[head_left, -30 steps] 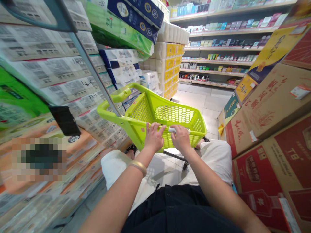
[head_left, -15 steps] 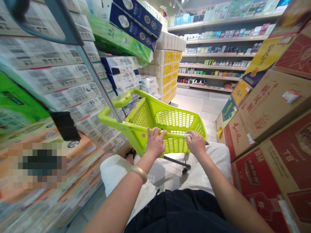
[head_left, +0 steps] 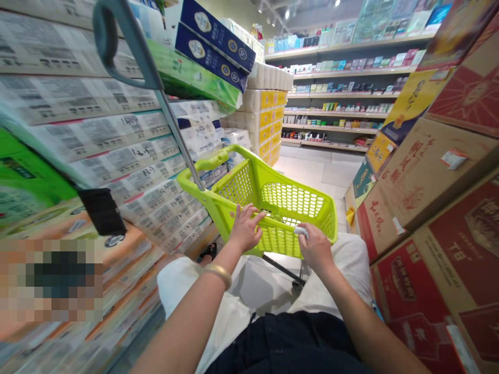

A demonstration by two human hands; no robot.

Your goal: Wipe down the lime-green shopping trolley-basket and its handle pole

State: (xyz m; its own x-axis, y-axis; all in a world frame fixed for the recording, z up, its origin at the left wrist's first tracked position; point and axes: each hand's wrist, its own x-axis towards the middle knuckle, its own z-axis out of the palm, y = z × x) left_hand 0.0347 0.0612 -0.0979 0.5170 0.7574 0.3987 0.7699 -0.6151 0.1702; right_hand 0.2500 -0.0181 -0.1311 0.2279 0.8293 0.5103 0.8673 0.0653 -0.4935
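A bright lime-green shopping cart [head_left: 218, 205] with perforated basket walls stands in front of my knees, its grey handle [head_left: 154, 67] rising at the upper left. My left hand [head_left: 246, 228] rests on the near rim of the basket, fingers spread and not wrapped round it. Closed at the near rim further right, my right hand [head_left: 315, 245] pinches a small white wad [head_left: 300, 231], which looks like a tissue or cloth. Its other fingertips are partly hidden. The basket's inside is partly visible through the open top.
Stacked white tissue packs [head_left: 97, 135] line the left side. Blue boxes [head_left: 216, 39] and a green pack [head_left: 195, 78] lean out above the cart. Cardboard cartons [head_left: 421, 176] close off the right. Shelves of small goods [head_left: 343, 93] stand at the back beyond the tiled floor [head_left: 323, 166].
The cart and its handle appear shifted to the right and tilted a little in view. My right hand has moved slightly lower, still pinching the white wad. My left hand stays on the rim.
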